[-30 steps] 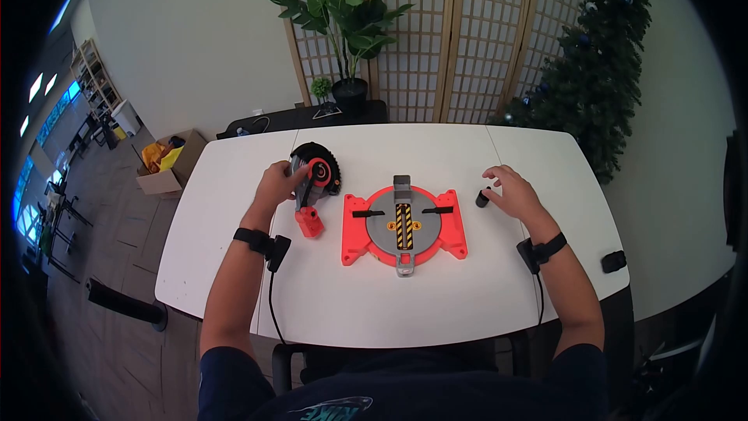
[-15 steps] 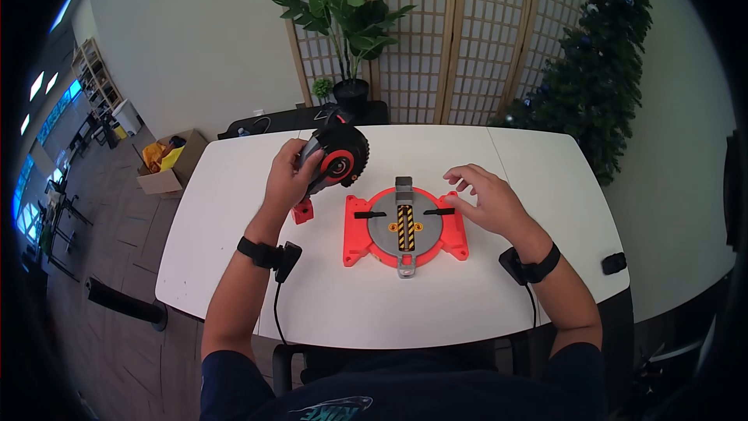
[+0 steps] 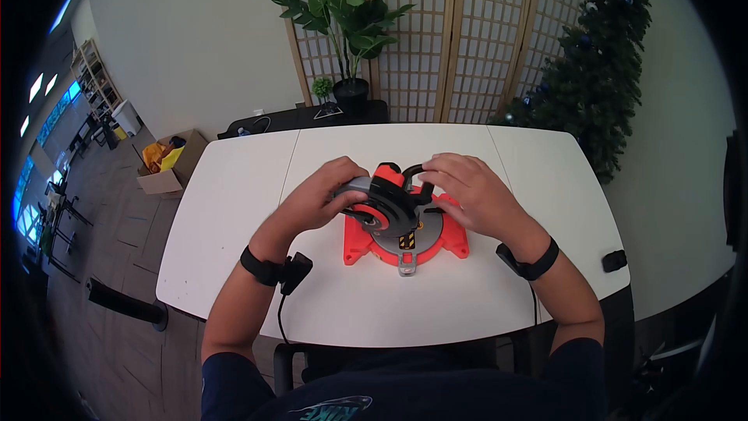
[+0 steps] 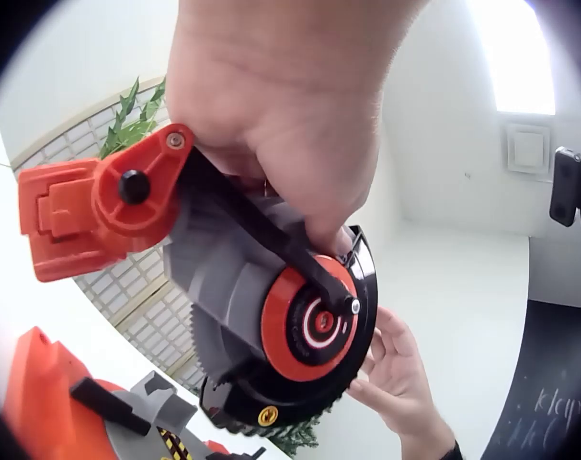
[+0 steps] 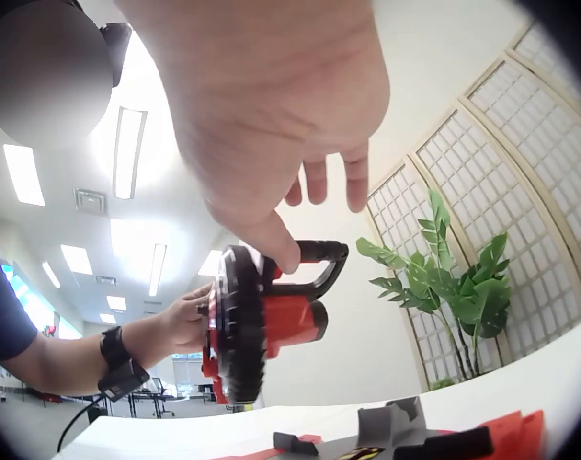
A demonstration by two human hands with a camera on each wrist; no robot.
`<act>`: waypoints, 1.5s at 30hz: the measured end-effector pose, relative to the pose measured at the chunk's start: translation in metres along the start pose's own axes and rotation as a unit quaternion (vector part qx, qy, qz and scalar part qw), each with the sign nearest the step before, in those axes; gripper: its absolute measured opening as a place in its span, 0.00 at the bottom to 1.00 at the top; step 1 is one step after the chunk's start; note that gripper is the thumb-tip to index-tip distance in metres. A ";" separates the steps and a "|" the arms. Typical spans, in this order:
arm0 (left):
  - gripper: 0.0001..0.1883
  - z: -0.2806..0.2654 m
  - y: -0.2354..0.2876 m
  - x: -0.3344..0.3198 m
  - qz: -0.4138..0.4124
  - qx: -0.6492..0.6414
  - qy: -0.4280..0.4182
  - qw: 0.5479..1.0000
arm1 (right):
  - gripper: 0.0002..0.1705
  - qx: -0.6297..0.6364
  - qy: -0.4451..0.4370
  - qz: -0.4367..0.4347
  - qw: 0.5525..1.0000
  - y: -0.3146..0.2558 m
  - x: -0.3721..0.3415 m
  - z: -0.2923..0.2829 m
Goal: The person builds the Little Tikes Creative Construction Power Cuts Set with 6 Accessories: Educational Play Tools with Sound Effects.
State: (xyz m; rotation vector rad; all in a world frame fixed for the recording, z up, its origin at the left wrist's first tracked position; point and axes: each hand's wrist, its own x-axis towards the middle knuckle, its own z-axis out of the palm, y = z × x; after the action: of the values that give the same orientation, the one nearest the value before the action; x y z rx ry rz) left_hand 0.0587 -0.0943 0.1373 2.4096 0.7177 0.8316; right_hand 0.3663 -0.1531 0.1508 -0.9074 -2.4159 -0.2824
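A toy miter saw head [image 3: 393,206] with a grey body and black toothed blade hangs over its base. My left hand [image 3: 327,195] grips it by the grey body, thumb near the blade guard in the left wrist view. Its red hinge block [image 4: 60,220] sticks out past the wrist. Beside the saw's black loop handle [image 5: 329,278], my right hand [image 3: 475,195] has loosely extended fingers, with the thumb tip right at the handle. Below lies the red base [image 3: 357,243] with a grey round turntable [image 3: 428,238] and striped strip, partly hidden by the saw head.
The base rests on a white table [image 3: 421,316]. A small black object [image 3: 614,262] lies at the table's right edge. Behind the table stand a potted plant [image 3: 351,93], a lattice screen [image 3: 491,54] and a decorated tree [image 3: 576,101]. Cables trail from both wrist cameras.
My left hand has lifted the saw head from the table's left side and carried it right, over the base, turning it. The right hand has moved left to the saw's handle.
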 end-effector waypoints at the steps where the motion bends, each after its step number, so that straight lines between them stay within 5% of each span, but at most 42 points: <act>1: 0.13 0.002 0.005 0.001 0.007 0.018 -0.010 1.000 | 0.29 0.000 0.000 0.000 1.000 0.002 -0.002 0.002; 3: 0.12 0.005 0.009 0.004 0.014 0.036 -0.021 0.999 | 0.27 0.030 -0.071 -0.028 0.997 0.005 -0.006 0.006; 18: 0.11 0.004 0.010 0.004 0.011 -0.058 -0.036 0.998 | 0.24 0.020 -0.083 -0.035 0.996 0.004 -0.016 0.025; 20: 0.15 0.004 0.015 0.004 -0.053 -0.136 -0.031 0.989 | 0.24 0.030 -0.086 -0.027 0.996 0.004 -0.017 0.023; 25: 0.29 0.011 -0.014 -0.003 -0.086 -0.061 0.052 0.993 | 0.25 0.098 -0.114 0.039 0.988 0.014 -0.025 0.018; 28: 0.36 0.016 -0.031 -0.009 -0.086 -0.012 0.076 0.993 | 0.27 0.145 -0.094 0.081 0.982 0.019 -0.032 0.014; 30: 0.35 0.016 -0.030 -0.010 -0.186 -0.031 -0.002 0.982 | 0.27 0.224 -0.065 0.109 0.966 0.022 -0.036 0.012; 34: 0.29 0.029 -0.039 -0.011 -0.230 -0.072 -0.026 0.970 | 0.28 0.242 -0.046 0.104 0.964 0.020 -0.036 0.004; 38: 0.26 0.047 -0.047 -0.014 -0.202 -0.124 0.008 0.972 | 0.29 0.269 0.020 0.127 0.955 0.021 -0.034 0.002; 45: 0.28 0.052 -0.018 -0.008 -0.204 0.040 0.060 0.976 | 0.28 0.316 0.085 0.244 0.913 0.015 -0.029 -0.003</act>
State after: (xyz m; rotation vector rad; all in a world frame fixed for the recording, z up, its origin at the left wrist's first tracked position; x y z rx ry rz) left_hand 0.0820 -0.1003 0.0872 2.1775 1.2614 0.7903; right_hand 0.3954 -0.1588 0.1378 -1.0663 -1.8410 0.5546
